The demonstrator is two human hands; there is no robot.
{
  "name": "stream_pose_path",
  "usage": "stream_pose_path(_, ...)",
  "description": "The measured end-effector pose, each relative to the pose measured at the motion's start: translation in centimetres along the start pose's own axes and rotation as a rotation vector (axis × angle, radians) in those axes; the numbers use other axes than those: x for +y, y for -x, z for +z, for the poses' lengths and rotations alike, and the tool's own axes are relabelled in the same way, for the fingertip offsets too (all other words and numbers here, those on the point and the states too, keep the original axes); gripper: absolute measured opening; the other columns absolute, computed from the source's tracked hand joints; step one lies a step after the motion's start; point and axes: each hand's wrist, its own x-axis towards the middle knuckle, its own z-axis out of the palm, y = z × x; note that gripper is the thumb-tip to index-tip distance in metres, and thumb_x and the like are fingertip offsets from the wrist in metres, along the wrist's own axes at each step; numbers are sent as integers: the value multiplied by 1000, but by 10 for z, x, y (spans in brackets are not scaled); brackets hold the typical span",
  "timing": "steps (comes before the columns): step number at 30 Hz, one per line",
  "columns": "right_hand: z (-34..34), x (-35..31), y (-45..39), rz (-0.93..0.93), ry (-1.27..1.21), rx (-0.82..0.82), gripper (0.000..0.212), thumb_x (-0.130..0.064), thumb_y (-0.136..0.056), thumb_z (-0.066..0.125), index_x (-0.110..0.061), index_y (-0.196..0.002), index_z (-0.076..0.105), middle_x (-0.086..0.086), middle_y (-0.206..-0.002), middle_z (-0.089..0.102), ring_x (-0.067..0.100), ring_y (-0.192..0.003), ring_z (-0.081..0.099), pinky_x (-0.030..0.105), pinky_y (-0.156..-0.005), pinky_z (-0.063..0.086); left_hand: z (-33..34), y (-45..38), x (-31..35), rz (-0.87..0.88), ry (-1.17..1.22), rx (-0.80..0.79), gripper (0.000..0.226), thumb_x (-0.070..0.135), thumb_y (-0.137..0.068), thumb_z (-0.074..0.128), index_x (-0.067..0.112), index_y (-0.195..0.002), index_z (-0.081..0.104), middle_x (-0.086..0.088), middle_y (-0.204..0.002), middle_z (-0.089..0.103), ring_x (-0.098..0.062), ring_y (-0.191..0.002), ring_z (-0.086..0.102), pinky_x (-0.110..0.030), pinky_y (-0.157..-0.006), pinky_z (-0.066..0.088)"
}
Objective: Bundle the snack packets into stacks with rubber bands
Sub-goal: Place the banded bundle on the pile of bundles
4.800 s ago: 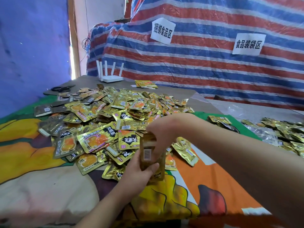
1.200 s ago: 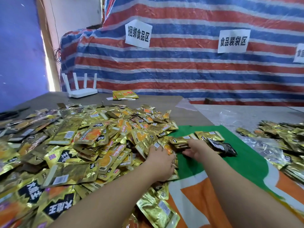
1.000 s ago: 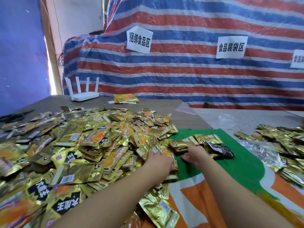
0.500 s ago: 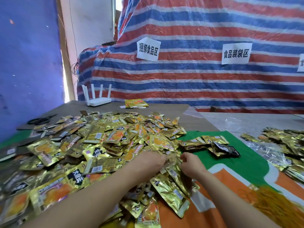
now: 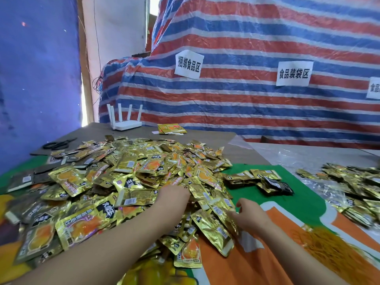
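A big heap of loose gold snack packets (image 5: 131, 182) covers the left of the table. My left hand (image 5: 172, 200) lies on the heap's near right edge, its fingertips buried among packets. My right hand (image 5: 249, 219) is just right of it, thumb raised, fingers on the edge of a gold packet (image 5: 221, 209) that it pinches. Bundled stacks (image 5: 257, 179) lie on the green cloth beyond my right hand. A tangle of yellow rubber bands (image 5: 329, 246) sits at the near right.
A second pile of packets (image 5: 362, 188) lies on clear plastic at the far right. A white router (image 5: 125, 122), black scissors (image 5: 59, 144) and a few packets (image 5: 171, 128) stand at the back. A striped tarp forms the rear wall.
The stack I held earlier has gone down by the bundles on the green cloth. Both hands then drew back from there to the near edge of the loose heap.
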Motion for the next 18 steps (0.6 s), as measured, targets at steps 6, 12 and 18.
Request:
stream_pose_path(6, 15, -22, -1, 13, 77, -97, 51, -56, -89, 64, -14, -115, 52, 0, -100, 55, 17, -88, 55, 31, -76, 48, -3, 18, -20, -63, 117, 1, 31, -10, -85, 49, 10, -107, 58, -4, -89, 57, -26, -81, 54, -33, -67, 47)
stream_pose_path(12, 14, -19, -2, 122, 63, -121, 51, -60, -77, 74, -21, -86, 42, 2, -102, 49, 20, -92, 50, 30, -75, 44, 2, 44, -73, -113, 340, 132, 23, 6, -86, 49, 25, -101, 52, 2, -93, 59, -19, -84, 56, -27, -55, 40)
stream_pose_path(18, 3, -5, 4, 132, 50, -194, 48, -57, -78, 76, -20, -89, 47, -3, -91, 55, 8, -73, 50, 22, -56, 40, 11, 41, -98, -152, 417, 229, 14, 40, -93, 61, 29, -94, 52, 11, -84, 56, -11, -75, 55, -32, -64, 49)
